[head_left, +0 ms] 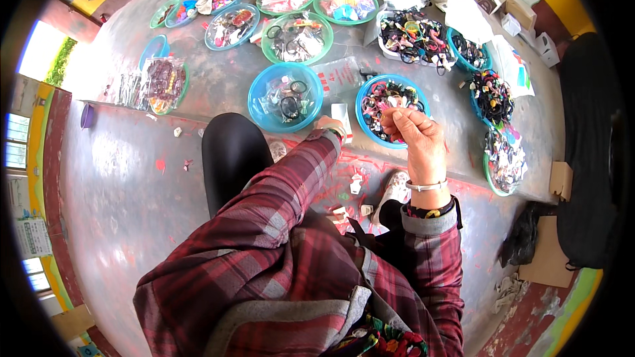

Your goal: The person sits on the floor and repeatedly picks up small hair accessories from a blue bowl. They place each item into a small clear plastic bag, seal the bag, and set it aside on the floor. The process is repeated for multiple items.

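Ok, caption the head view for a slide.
Right hand, fingers pinched, at a blue basket of small items; left hand beside a blue basin of clear bags.

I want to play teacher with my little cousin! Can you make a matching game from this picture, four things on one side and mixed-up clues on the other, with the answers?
Things:
1. Right hand
2. Left hand
3. Bracelet
4. Small pot

Clues:
A. Purple, toward the picture's left side
B. Fingertips drawn together, in front of a bowl of colourful bits
C. Pale, worn on the right wrist
D. Down beside a bowl of clear packets

Right pairs: 1-B, 2-D, 3-C, 4-A
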A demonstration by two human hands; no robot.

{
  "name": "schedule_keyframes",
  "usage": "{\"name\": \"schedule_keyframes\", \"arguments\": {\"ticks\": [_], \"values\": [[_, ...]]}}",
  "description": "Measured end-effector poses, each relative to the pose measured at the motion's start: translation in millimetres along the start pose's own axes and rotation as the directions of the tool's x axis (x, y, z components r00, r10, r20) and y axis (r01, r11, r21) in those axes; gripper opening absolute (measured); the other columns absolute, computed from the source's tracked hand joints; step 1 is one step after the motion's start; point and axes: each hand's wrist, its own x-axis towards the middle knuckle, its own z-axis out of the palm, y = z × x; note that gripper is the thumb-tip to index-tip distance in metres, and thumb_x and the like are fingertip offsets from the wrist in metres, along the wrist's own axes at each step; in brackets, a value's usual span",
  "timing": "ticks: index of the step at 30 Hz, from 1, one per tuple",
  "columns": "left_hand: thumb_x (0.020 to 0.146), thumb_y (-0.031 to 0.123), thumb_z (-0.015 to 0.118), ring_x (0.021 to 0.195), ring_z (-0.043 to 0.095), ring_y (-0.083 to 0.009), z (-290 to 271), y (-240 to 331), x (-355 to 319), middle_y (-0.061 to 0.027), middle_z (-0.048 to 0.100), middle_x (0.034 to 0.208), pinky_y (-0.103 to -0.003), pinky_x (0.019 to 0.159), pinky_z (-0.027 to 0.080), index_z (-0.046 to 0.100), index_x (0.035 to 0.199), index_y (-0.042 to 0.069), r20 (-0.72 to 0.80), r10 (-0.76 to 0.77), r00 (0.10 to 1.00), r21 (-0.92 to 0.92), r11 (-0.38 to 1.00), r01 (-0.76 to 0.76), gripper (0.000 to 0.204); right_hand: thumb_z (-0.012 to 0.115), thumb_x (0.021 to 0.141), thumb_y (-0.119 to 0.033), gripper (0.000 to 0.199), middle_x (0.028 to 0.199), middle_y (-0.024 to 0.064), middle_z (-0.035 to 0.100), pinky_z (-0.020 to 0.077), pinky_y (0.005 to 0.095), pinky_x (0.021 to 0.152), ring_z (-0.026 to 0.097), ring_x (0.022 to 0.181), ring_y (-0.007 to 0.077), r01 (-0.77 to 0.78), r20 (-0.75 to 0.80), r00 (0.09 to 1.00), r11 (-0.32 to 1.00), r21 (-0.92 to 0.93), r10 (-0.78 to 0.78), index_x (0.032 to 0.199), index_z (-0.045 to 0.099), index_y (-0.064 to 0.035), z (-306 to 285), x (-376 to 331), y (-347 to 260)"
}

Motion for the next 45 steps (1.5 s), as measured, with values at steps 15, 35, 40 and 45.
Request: {"name": "schedule_keyframes", "arguments": {"ticks": [15,35,40,45], "values": [[0.071,-0.002,0.059,0.083,0.062,-0.0249,-72.4,-1.1,-106.4,-0.0152,0.061,0.093,-0.035,0.069,0.049,0.053,0.102,-0.002,-0.064,0.027,0.998,-0.993,-0.106,-0.06,0.032,0.053,0.085,-0.012,0.018,0.075,0.0034,0.063,0.0434,0.0193,0.061,0.055,0.066,0.0069,0.022,-0.04,0.999,0.991,-0.129,-0.027,0.088,0.064,0.0026,-1.5,7.2,14.7],[0.077,-0.006,0.053,0.092,0.057,-0.0146,-108.0,-8.6,-189.6,-0.0068,0.059,0.103,-0.03,0.082,0.046,0.052,0.109,0.001,-0.177,0.501,0.847,-0.951,-0.308,-0.016,0.033,0.06,0.077,-0.019,0.037,0.099,0.0146,0.058,0.0466,0.0394,0.075,0.057,0.087,0.0326,0.427,0.34,0.895,0.332,-0.841,-0.29,0.112,0.054,-0.0069,22.9,0.6,50.5],[0.077,-0.005,0.054,0.09,0.058,-0.0155,-111.3,-10.6,-190.6,-0.0073,0.059,0.102,-0.03,0.082,0.046,0.053,0.108,0.0,-0.15,0.496,0.855,-0.933,-0.356,0.043,0.031,0.059,0.078,-0.019,0.036,0.099,0.0142,0.059,0.0463,0.0377,0.076,0.057,0.089,0.0313,0.456,0.351,0.856,0.234,-0.859,-0.379,0.111,0.055,-0.007,29.4,4.2,62.4],[0.076,-0.004,0.054,0.084,0.059,-0.0148,-104.5,-10.8,-184.8,-0.0075,0.06,0.095,-0.028,0.077,0.047,0.053,0.105,-0.001,-0.109,0.489,0.865,-0.921,-0.376,0.096,0.029,0.057,0.079,-0.019,0.034,0.101,0.0134,0.058,0.0444,0.039,0.08,0.057,0.091,0.0304,0.476,0.389,0.83,0.143,-0.868,-0.4,0.111,0.054,-0.0056,27.5,5.7,69.8]]}}
